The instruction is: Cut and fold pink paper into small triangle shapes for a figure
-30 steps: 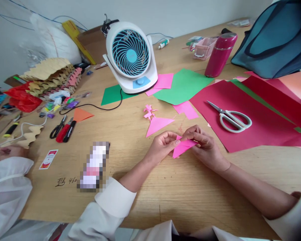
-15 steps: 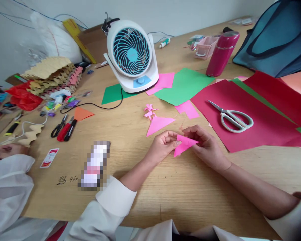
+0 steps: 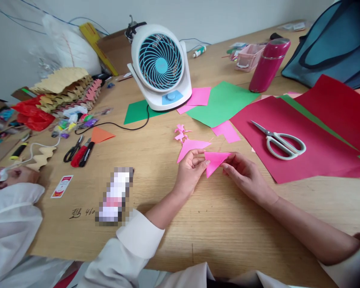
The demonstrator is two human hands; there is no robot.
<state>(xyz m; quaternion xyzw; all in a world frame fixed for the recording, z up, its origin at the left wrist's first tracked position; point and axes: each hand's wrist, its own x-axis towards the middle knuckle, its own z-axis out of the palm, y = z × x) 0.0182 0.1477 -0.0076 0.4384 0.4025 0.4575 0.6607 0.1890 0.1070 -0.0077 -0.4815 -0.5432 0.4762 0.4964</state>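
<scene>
A small folded pink paper triangle [image 3: 215,162] is held up above the wooden table between my two hands. My left hand [image 3: 193,170] pinches its left corner, thumb in front. At its right corner, my right hand [image 3: 246,173] has thumb and fingertips closed on the paper. Just behind my left hand lies a larger pink triangle [image 3: 193,148], with small cut pink shapes [image 3: 181,133] beyond it. White-handled scissors [image 3: 283,145] rest on dark red paper [image 3: 267,168] to the right.
A white fan [image 3: 162,66] stands at the back, near green paper [image 3: 223,104] and a magenta bottle [image 3: 269,66]. A blurred phone [image 3: 115,196] lies left of my forearm. Black scissors [image 3: 73,150] and a red cutter [image 3: 80,155] are farther left, near another person's hand [image 3: 21,175].
The pink triangle has been raised slightly and turned, its upper edge now nearly level and its point downward. Both hands remain on it. The view has shifted a little.
</scene>
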